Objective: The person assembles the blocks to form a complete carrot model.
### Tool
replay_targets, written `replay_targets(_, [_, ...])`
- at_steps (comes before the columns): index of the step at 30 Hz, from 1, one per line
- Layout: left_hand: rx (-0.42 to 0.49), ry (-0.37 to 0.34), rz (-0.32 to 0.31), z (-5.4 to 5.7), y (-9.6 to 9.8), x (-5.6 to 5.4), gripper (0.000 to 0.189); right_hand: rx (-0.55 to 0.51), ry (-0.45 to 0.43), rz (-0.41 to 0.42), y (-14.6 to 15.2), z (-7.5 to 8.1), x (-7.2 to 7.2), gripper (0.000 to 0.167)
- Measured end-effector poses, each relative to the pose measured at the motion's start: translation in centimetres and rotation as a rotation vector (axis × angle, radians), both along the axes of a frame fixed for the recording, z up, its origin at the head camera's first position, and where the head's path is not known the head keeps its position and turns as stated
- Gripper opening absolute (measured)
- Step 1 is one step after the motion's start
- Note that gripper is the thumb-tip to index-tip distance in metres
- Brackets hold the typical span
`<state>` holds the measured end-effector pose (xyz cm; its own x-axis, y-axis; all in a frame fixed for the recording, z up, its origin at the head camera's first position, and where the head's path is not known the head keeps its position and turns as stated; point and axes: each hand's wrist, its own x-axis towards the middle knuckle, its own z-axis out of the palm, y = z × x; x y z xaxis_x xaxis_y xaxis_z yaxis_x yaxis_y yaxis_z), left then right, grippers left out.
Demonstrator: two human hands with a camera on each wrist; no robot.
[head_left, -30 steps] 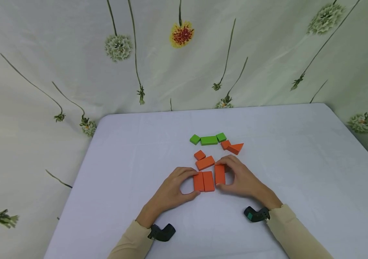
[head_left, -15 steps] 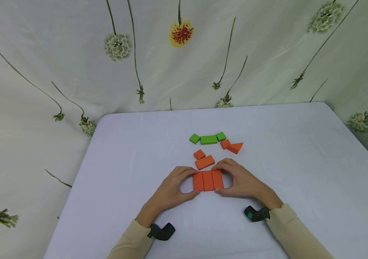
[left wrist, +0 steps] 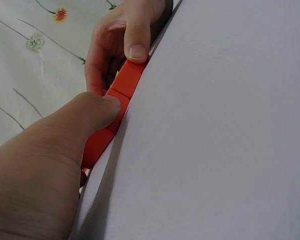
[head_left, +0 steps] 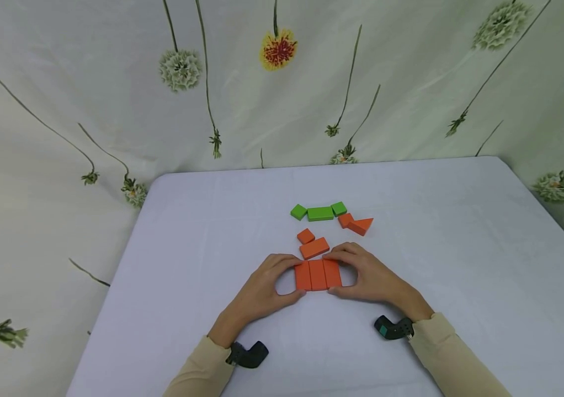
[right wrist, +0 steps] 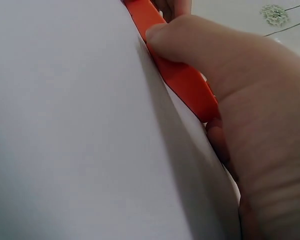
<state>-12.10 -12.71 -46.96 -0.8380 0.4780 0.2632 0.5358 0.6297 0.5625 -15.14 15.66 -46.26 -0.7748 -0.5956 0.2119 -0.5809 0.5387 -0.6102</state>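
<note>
Three orange rectangular blocks lie side by side in a row on the white table, long sides touching. My left hand (head_left: 266, 284) grips the left block (head_left: 303, 275) between thumb and fingers at its near and far ends. At the other end of the row, my right hand (head_left: 367, 275) holds the right block (head_left: 332, 273) the same way. Between them sits the middle block (head_left: 318, 274). In the left wrist view the thumb presses the near face of an orange block (left wrist: 97, 145); the right wrist view likewise has the right thumb against an orange block (right wrist: 192, 92).
Just beyond the row lie another orange rectangular block (head_left: 314, 248) and a small orange block (head_left: 306, 236). Farther back are a long green block (head_left: 320, 214), small green blocks (head_left: 299, 212) (head_left: 339, 208), a small orange block (head_left: 345, 220) and an orange triangular block (head_left: 361, 226).
My right hand has moved left, bringing its orange block against the other two so the gap is gone. The left hand has stayed almost in place.
</note>
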Motion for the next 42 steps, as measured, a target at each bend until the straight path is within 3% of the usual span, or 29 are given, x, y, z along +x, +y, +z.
replay_targets(11, [-0.009, -0.005, 0.008, -0.06, -0.01, -0.01, 0.058, 0.001, -0.001, -0.003, 0.00, 0.15, 0.09, 0.062])
replay_targets(20, [-0.003, 0.005, 0.001, -0.16, -0.01, -0.01, 0.058, -0.080, -0.012, -0.010, 0.09, -0.05, 0.10, 0.059])
replay_targets(26, [-0.002, 0.014, 0.000, -0.15, -0.07, -0.04, 0.058, -0.027, -0.021, 0.000, -0.08, 0.02, 0.08, 0.057])
replay_targets(35, [-0.006, 0.012, 0.011, -0.07, -0.04, -0.01, 0.058, -0.019, 0.008, -0.130, -0.32, 0.05, -0.10, 0.049])
replay_targets(42, [-0.004, 0.007, 0.009, 0.00, -0.03, 0.05, 0.058, -0.042, 0.049, -0.152, -0.37, -0.16, -0.30, 0.049])
